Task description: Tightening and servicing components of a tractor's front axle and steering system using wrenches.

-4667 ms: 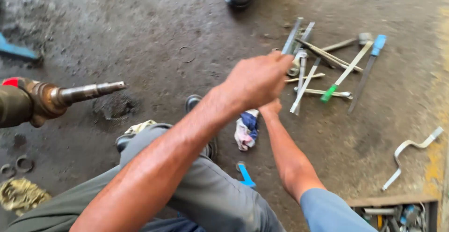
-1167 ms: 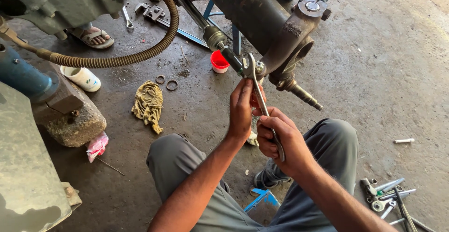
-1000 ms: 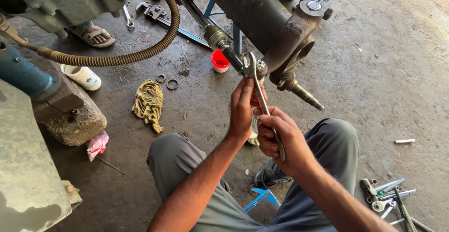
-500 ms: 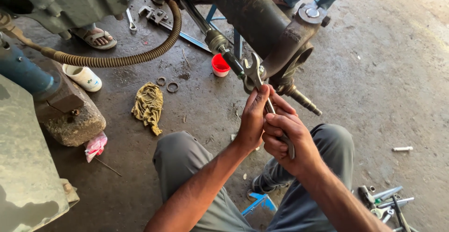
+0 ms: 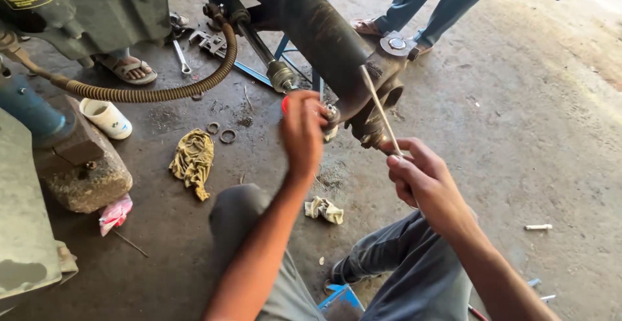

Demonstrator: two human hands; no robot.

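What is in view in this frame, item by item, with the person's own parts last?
dark metal axle beam: one, black, top centre
ribbed flexible hose: one, tan, curving upper left
yellow crumpled rag: one, floor left of centre
metal rings: two, grey, beside the rag
white plastic cup: one, far left
pale cloth scrap: one, floor centre
grey stone block: one, left
bystanders' feet: sandalled, top edge
slim silver wrench: one, in right hand
left hand: at the axle end
right hand: gripping the wrench
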